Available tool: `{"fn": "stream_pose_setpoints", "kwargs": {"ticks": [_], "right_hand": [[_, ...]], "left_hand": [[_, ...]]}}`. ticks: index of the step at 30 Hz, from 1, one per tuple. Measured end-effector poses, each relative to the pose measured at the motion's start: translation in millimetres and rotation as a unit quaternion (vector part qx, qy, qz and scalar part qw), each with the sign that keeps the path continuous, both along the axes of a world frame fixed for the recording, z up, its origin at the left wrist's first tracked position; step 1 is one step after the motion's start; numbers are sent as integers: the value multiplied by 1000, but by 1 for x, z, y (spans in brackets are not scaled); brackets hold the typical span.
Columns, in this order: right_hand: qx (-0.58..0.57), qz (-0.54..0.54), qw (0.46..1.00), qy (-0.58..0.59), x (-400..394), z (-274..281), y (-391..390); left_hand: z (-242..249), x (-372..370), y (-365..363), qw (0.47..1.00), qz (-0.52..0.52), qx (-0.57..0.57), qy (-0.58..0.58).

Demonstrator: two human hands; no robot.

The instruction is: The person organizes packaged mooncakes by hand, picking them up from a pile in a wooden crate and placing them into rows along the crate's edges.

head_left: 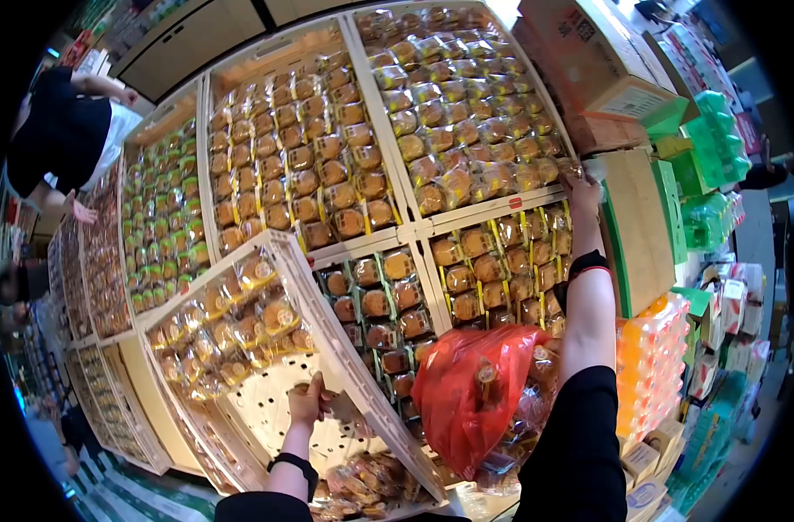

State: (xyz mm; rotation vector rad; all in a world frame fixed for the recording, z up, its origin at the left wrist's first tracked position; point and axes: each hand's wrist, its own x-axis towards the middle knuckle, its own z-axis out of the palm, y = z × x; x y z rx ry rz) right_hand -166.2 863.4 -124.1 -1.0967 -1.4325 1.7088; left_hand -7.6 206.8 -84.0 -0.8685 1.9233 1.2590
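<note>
My left hand (306,400) is over the bare floor of a tilted cream plastic crate (345,361), its fingers curled. A clear wrapper (351,419) shows beside those fingers; what they hold, if anything, I cannot tell. Wrapped buns (231,317) fill the crate's upper end, and more wrapped buns (366,483) lie heaped at its near end. My right hand (579,184) reaches to the near right corner of the back right crate (479,209), fingers bent around a wrapped bun (549,170). Below my right forearm sits a red plastic bag (475,391) with wrapped pieces around it.
Crates of wrapped buns (301,157) stretch across the display, with green-wrapped ones (162,209) to the left. Cardboard boxes (606,70), green bottle packs (714,139) and orange bottles (653,365) stand on the right. A person in a black top (57,130) stands at the far left.
</note>
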Motion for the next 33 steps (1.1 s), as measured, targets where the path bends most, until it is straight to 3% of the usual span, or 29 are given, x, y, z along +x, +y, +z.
{"fn": "stream_pose_setpoints", "kwargs": {"ticks": [3,4,5,7,9,11,13,15,17,19,22,23,25,27,31,33], "right_hand": [[13,34,999,-12,0,26,-11],[82,84,988,-102,3,35,-11],[272,126,922,-246,5,9,21],[429,266,777,-375,8,49,2],[558,293,703,-328,16,40,10],[566,351,686,-292,23,48,9],[461,416,722,-305,27,80,-9],[265,421,800,-335,42,142,-62],[252,518,791,-205,69,187,-90],[305,536,764,-191,111,244,-150],[565,520,590,-249,185,325,-251],[614,522,526,-273,208,344,-275],[621,546,478,-298,252,374,-306],[561,585,490,-321,295,399,-319],[576,575,511,-277,348,404,-324],[529,543,614,-221,374,387,-331]], "left_hand": [[7,-2,5,1000,3,-9,-6],[6,-1,4,1000,-2,-7,-1],[4,-1,3,1000,-8,-5,6],[8,-2,5,1000,-14,-18,6],[5,-1,4,1000,-7,-18,18],[0,0,4,1000,1,-9,30],[2,-2,4,999,-5,2,32],[8,-5,3,1000,-30,-4,7],[1,-1,1,999,-27,10,43],[10,-5,3,999,-41,14,29],[0,-4,1,998,-34,28,41],[1,-4,1,998,-35,28,39],[2,-4,2,998,-33,34,45],[-1,-5,3,997,-33,41,53],[7,-7,4,998,-36,43,41],[8,-8,5,998,-47,29,34]]}}
